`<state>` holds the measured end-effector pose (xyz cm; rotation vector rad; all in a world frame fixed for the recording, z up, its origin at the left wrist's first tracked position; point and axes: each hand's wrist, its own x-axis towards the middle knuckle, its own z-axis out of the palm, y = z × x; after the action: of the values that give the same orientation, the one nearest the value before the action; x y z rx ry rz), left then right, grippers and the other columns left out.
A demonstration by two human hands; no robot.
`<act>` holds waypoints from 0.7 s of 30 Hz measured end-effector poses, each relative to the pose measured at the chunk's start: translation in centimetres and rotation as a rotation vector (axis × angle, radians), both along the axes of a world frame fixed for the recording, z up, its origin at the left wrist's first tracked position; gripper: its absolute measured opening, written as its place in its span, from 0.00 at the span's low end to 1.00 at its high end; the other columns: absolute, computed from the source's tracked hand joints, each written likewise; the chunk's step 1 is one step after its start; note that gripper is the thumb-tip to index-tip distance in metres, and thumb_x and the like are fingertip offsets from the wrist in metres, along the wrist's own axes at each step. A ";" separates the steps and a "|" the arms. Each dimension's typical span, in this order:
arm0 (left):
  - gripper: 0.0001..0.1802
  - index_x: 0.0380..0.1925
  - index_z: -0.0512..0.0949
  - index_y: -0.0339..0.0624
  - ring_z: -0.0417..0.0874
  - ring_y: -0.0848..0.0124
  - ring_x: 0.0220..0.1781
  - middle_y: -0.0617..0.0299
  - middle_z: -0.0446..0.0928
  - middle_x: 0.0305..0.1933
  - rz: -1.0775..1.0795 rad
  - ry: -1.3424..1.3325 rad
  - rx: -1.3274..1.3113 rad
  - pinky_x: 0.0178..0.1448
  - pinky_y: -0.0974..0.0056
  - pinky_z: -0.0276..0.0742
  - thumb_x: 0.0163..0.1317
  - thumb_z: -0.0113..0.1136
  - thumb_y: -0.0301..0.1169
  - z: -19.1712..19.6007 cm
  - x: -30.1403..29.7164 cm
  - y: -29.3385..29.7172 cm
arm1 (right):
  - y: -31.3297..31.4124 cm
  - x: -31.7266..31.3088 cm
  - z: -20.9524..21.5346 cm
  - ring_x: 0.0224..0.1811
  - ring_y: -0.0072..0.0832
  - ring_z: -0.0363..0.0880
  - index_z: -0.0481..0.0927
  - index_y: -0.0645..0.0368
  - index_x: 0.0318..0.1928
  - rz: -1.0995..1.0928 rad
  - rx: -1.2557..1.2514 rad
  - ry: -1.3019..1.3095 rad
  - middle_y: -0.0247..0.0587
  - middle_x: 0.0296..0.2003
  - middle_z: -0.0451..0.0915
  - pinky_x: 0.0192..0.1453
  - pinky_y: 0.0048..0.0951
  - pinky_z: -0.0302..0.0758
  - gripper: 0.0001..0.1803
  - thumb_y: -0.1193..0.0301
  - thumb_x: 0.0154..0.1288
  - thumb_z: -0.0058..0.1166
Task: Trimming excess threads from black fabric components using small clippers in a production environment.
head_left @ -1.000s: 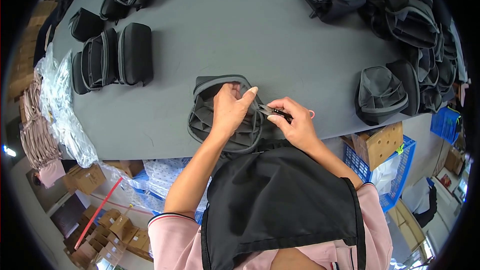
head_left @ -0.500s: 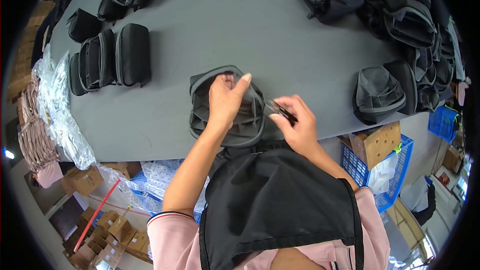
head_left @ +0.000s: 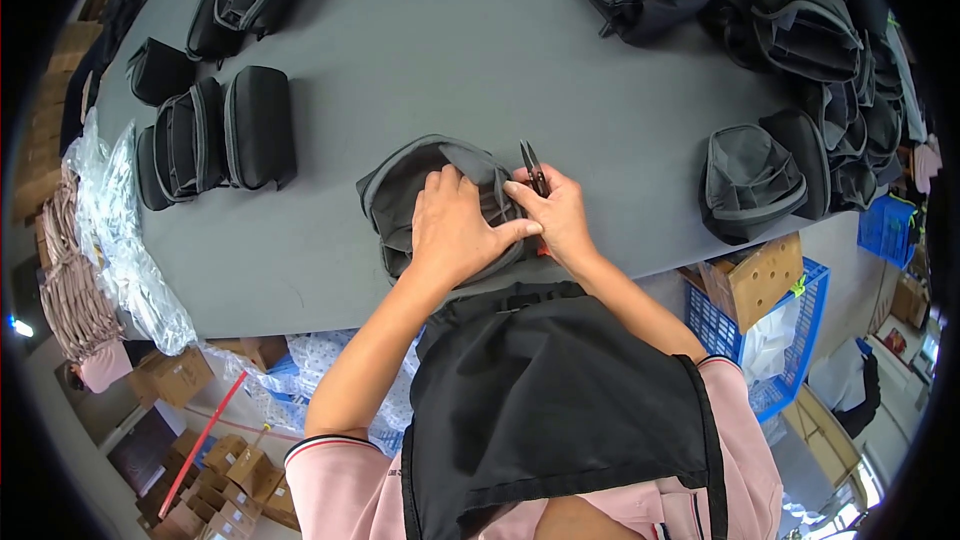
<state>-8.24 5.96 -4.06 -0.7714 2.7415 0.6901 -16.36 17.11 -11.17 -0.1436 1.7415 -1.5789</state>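
Note:
An unzipped black fabric pouch [head_left: 388, 223] with a grey lining and grey zipper edge lies near the table's front edge, in front of me. My left hand [head_left: 455, 225] reaches into its mouth, fingertips against the lining and thumb stretched over the right rim. At that same rim is my right hand [head_left: 556, 215], closed round a pair of black thread snips [head_left: 533, 165] whose blades point away from me. My right thumb and fingertips touch the pouch edge. A small orange-red piece [head_left: 543, 250] shows just under my right hand; I cannot tell what it is.
Closed black pouches [head_left: 262, 128] stand at the left on the grey table [head_left: 420, 50]. Open pouches [head_left: 752, 183] are heaped at the right. Clear plastic bags [head_left: 145, 250] hang over the left edge. A blue crate [head_left: 800, 340] holding cardboard stands below the right edge.
My left hand has turned flatter, its thumb now across the right rim. The right hand has come in to that rim, and the snips have swung to point away from me.

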 end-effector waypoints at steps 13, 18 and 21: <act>0.12 0.23 0.74 0.27 0.80 0.50 0.30 0.41 0.77 0.28 0.191 0.090 0.279 0.38 0.54 0.74 0.50 0.58 0.30 -2.5 0.1 -3.8 | -1.2 -1.5 0.2 0.16 0.11 0.59 0.75 0.62 0.34 0.219 -0.098 -0.197 0.23 0.17 0.67 0.18 0.19 0.56 0.07 0.72 0.59 0.57; 0.15 0.26 0.69 0.28 0.79 0.52 0.28 0.42 0.76 0.25 0.330 0.063 0.419 0.36 0.56 0.72 0.52 0.63 0.31 -1.9 -0.8 -3.4 | -0.6 -1.3 -0.6 0.16 0.10 0.56 0.76 0.62 0.37 0.297 -0.016 -0.132 0.22 0.18 0.66 0.18 0.17 0.51 0.09 0.70 0.60 0.58; 0.16 0.24 0.68 0.30 0.78 0.48 0.29 0.42 0.75 0.22 0.293 0.085 0.351 0.34 0.53 0.71 0.53 0.63 0.32 -3.2 -1.0 -3.2 | 0.0 -1.1 -0.8 0.19 0.12 0.59 0.76 0.63 0.39 0.253 0.015 -0.216 0.24 0.22 0.69 0.21 0.17 0.56 0.10 0.70 0.60 0.57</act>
<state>-9.19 2.73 -7.28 -1.0852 2.4929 1.2485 -17.49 17.08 -11.93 -0.1722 1.5037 -1.3455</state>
